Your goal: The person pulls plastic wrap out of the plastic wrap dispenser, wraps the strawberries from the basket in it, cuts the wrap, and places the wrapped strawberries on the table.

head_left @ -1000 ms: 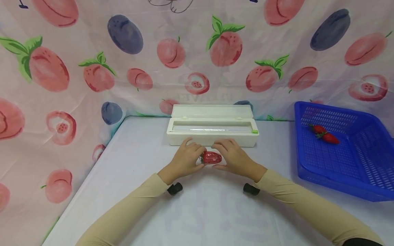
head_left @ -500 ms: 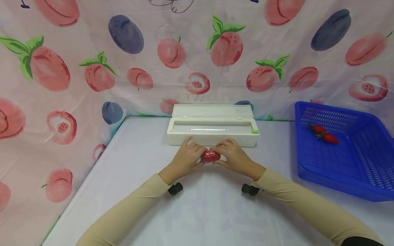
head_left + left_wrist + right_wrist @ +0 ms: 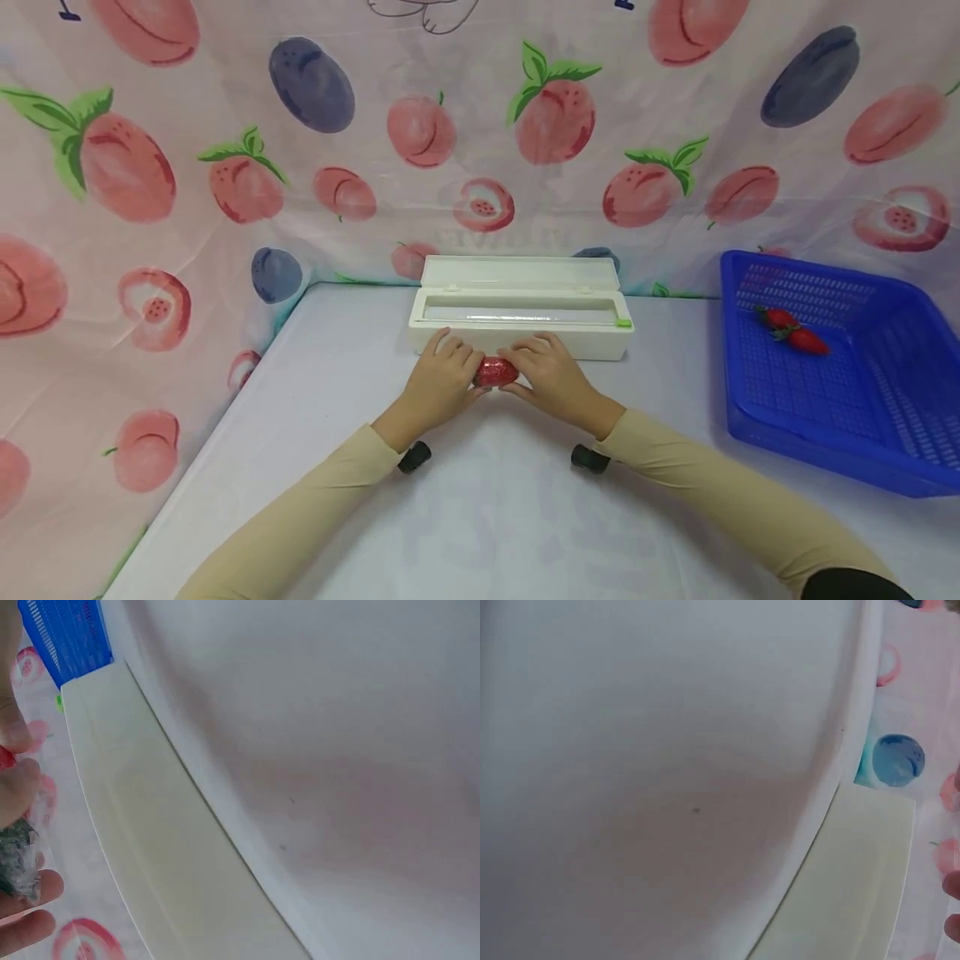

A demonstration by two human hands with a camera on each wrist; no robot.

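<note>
L hand [image 3: 438, 382] & R hand [image 3: 553, 379] pinch film-wrapped, shiny red strawberry [image 3: 496, 372], approx. 6 o'clock of white oblong plastic box [image 3: 555, 342]; L-wrist cam shows its green leaves [image 3: 15, 855], mostly hidden in head cam.

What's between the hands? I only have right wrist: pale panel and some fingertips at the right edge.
Observer: A wrapped red strawberry, pinched by both left hand and right hand.
Operator: Panel looks like a box. Lid up or down?
Observer: Up; the lid stands open at the back of the white box.
Operator: More strawberries anywhere?
Observer: Two strawberries lie in the blue basket, on the person's right.
</note>
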